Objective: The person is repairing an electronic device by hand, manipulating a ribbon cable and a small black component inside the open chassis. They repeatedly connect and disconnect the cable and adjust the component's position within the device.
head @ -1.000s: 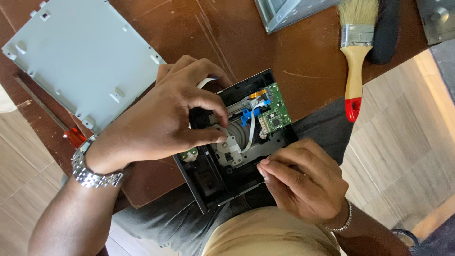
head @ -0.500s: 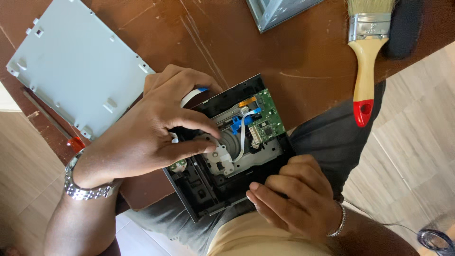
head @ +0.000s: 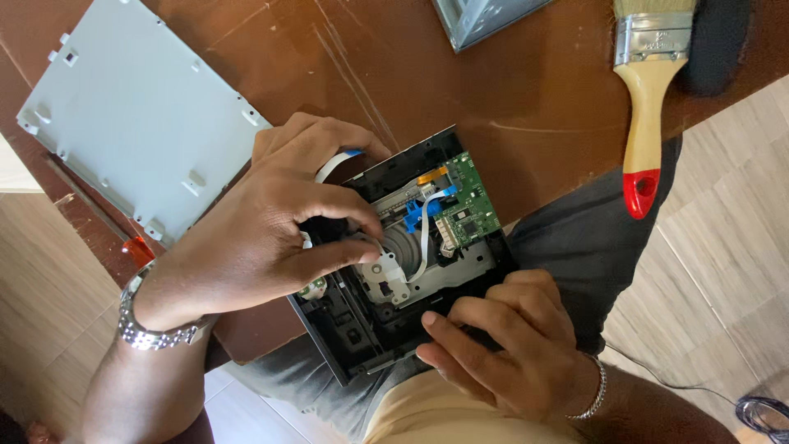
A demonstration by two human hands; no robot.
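- Left hand [head: 263, 238] pinches a small part inside the opened black disc drive with green circuit board [head: 411, 255], at the brown wooden desk [head: 526, 99] edge.
- Right hand [head: 509, 353], fingers bent, presses the drive's near edge.

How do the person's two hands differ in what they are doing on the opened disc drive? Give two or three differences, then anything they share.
The left hand curls over the disc drive, fingertips pinching inside the mechanism; the right hand lies flatter, pressing the drive's near edge. The left wrist carries a metal watch; the right a thin bracelet. Both touch the same drive.
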